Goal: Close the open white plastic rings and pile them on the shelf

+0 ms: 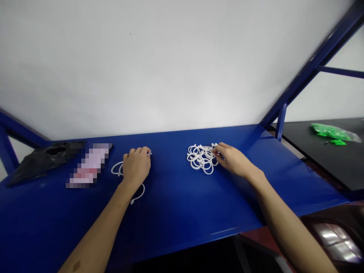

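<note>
- Carrier: a blue shelf (176,212). All items under inspection lie along its rear half, toward the back edge.
- Pile of white rings (199,157): a loose, tangled heap right of the shelf's middle, near the back edge. It is roughly round and has no clear long axis.
- Right hand (231,159): comes in from the front right corner, palm down. Its narrowed fingertips touch the pile's right edge. I cannot tell whether a ring is actually gripped.
- Left hand (136,165): left of the shelf's middle and well apart from the pile, with bare shelf between them. The fingers are curled shut, and a small ring (149,153) shows at the fingertips, pointing toward the pile.
- White strand (116,168): passes under the left hand, looping out on its left and again toward the front edge by the wrist.
- Governing relation: the pile lies to the right of the left hand and directly at the right hand, which is the nearer one.
- Other items: a black bag (42,159) sits at the back left corner with a blurred packet (89,165) beside it. A green bag (332,132) lies on a separate black table (335,163) to the right.
</note>
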{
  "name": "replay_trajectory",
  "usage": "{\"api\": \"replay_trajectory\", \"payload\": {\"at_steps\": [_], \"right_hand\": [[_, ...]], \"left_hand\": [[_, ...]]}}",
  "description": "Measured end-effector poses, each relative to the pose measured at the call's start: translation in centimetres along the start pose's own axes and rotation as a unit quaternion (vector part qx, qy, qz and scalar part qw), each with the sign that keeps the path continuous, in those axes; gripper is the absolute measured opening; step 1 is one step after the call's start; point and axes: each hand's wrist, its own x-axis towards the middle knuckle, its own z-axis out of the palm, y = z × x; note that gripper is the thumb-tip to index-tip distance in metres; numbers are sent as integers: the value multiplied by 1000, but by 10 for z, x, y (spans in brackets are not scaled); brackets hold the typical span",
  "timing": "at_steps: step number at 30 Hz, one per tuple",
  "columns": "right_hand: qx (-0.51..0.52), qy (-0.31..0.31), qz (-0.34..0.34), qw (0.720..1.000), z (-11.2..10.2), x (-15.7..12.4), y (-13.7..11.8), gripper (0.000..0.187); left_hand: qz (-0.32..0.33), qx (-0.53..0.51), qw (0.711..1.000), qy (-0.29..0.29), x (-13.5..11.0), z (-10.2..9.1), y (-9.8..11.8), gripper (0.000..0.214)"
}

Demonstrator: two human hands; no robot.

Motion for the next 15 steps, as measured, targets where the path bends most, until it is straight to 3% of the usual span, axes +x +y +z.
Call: {"api": "replay_trajectory", "payload": {"at_steps": [4, 9, 12, 15], "right_hand": [[1, 20, -8, 1000, -1, -1, -2, 25], [-12, 78, -21, 997, -1, -1, -9, 24], [-8, 143, -52, 988, 4, -1, -20, 22], [18, 190, -98, 977, 10, -1, -35, 21]], "left_hand": [[0, -14, 1000, 22, -2, -3, 3, 35], [24, -104, 988, 112, -3, -10, 10, 40], [51, -245, 958, 136, -7, -15, 18, 36], [40, -397, 913, 82, -15, -21, 30, 27]]}}
